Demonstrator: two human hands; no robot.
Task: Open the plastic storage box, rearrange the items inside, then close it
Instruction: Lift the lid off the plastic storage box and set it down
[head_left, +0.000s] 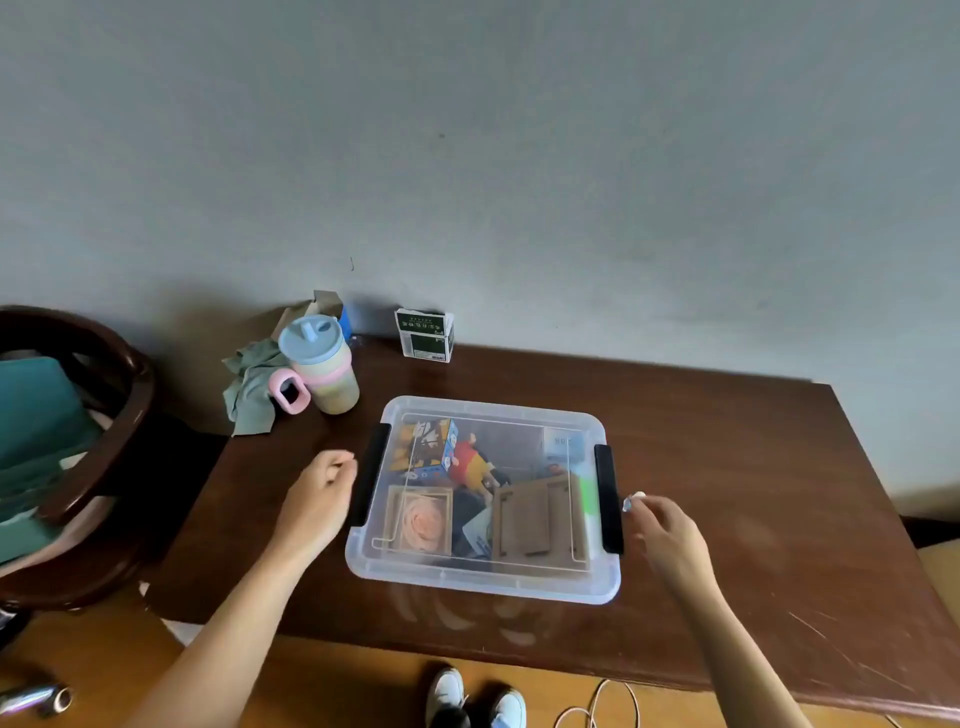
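The box (485, 499) sits mid-table (753, 493), lid on, black latches at 9 and 3. The left hand (322, 499) hovers loosely curled just beside the left latch (370, 475) and grips nothing; the right hand (670, 535) sits near the right latch (609, 499), fingers curled (can't tell if it touches). A cup (324, 364) stands at 10 o'clock.
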